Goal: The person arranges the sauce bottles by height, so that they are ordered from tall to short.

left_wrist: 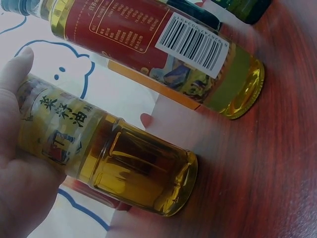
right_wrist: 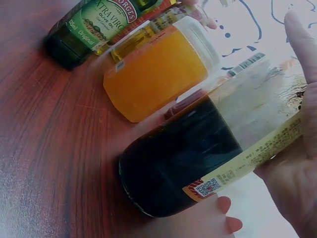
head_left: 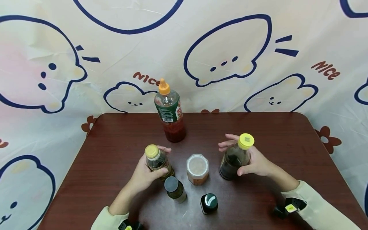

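Currently two hands [head_left: 144, 173] [head_left: 256, 162] grasping: left, oil bottle [head_left: 157, 161]; right, dark-liquid bottle [head_left: 231, 163]; one jar [head_left: 197, 167], three other bottles [head_left: 171, 116] [head_left: 176, 191] [head_left: 209, 203].

- I see both arms reaching forward and angling inward, well apart from each other.
- The left grip [head_left: 146, 173] is curved in a hold, its thumb lying across the near side and fingertips showing on the far side.
- The right grip [head_left: 257, 163] holds too, thumb nearest its owner, fingers stretched beyond.
- Bare wrists emerge from the pale left sleeve [head_left: 105, 219] and right sleeve [head_left: 325, 207].
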A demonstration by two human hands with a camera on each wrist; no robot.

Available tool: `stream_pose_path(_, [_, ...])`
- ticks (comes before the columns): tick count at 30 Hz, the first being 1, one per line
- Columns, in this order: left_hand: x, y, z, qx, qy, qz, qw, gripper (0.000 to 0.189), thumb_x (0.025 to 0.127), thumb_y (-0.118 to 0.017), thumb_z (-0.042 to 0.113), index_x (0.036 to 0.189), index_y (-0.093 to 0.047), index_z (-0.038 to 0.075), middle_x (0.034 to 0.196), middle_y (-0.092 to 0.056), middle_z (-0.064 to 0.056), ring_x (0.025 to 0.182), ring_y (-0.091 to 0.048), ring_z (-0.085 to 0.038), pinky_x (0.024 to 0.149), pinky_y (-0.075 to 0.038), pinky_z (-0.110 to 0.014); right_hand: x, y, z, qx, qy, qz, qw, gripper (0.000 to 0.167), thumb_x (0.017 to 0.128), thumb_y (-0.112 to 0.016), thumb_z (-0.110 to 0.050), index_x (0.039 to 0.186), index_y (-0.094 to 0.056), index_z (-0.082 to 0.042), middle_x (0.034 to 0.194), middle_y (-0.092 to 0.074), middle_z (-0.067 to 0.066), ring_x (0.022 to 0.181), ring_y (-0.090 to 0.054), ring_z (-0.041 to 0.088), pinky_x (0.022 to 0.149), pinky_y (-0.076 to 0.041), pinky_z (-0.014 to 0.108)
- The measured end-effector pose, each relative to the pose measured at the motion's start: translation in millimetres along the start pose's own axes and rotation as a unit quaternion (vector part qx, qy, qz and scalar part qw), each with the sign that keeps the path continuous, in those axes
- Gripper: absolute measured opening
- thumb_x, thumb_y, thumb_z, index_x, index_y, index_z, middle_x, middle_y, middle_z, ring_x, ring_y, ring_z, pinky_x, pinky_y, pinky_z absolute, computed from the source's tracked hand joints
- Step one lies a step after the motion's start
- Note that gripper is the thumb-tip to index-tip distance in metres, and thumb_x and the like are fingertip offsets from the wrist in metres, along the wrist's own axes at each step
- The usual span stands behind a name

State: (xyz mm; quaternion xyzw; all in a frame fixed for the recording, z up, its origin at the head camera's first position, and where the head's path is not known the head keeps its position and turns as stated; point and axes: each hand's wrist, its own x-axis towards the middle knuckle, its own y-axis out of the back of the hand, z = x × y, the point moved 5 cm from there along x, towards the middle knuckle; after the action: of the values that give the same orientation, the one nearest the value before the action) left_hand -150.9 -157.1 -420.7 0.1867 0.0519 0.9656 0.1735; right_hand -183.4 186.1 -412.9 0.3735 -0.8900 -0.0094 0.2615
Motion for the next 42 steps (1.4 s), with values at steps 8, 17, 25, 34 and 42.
stream_pose_path(8, [0.0,0.2,-0.9,-0.003,-0.002,0.001,1.0,0.06,0.083,-0.081,0.0,0.134,-0.05,0.001,0.129,-0.06,-0.026,0.121,-0.06,-0.019,0.102,-0.046,-0.028,-3.6,2.6,1.8,-0.012,-0.008,0.015,0.9998,0.076,0.086,-0.08,-0.013,0.145,-0.037,0.01,0.135,-0.059,0.021,0.126,-0.059,0.026,0.109,-0.043,0.031])
stream_pose_path(17, [0.7,0.9,-2.3,0.007,-0.001,0.004,1.0,0.06,0.082,-0.08,-0.005,0.134,-0.051,0.001,0.129,-0.062,-0.021,0.121,-0.06,-0.025,0.101,-0.047,-0.027,-1.6,1.9,-0.3,-0.007,0.003,0.028,0.9996,0.065,0.074,-0.075,0.011,0.133,-0.046,0.009,0.126,-0.061,0.019,0.121,-0.061,0.026,0.105,-0.047,0.032])
stream_pose_path(25, [0.4,0.9,-2.4,0.005,0.005,0.003,1.0,0.06,0.082,-0.08,-0.006,0.134,-0.051,0.001,0.129,-0.06,-0.028,0.121,-0.059,-0.032,0.102,-0.046,-0.027,-0.1,-0.3,-1.7,0.012,0.015,0.03,0.9994,0.061,0.077,-0.075,0.01,0.13,-0.045,0.012,0.122,-0.061,0.018,0.119,-0.062,0.025,0.105,-0.047,0.031])
stream_pose_path(34, [0.4,0.3,-2.2,0.008,0.004,0.002,1.0,0.061,0.081,-0.078,-0.01,0.134,-0.051,0.001,0.129,-0.062,-0.022,0.121,-0.06,-0.026,0.102,-0.046,-0.027,-0.1,-0.7,-2.2,0.002,0.004,0.04,0.9992,0.061,0.075,-0.075,0.011,0.129,-0.047,0.01,0.121,-0.063,0.017,0.117,-0.063,0.024,0.104,-0.047,0.031])
stream_pose_path(42, [0.6,0.2,0.2,0.003,0.005,0.002,1.0,0.062,0.08,-0.079,-0.01,0.135,-0.05,0.0,0.13,-0.063,-0.017,0.122,-0.059,-0.018,0.103,-0.046,-0.027,4.6,2.9,2.0,-0.026,-0.049,0.069,0.9961,0.06,0.076,-0.074,0.01,0.129,-0.048,0.004,0.122,-0.063,0.014,0.118,-0.062,0.024,0.106,-0.046,0.032])
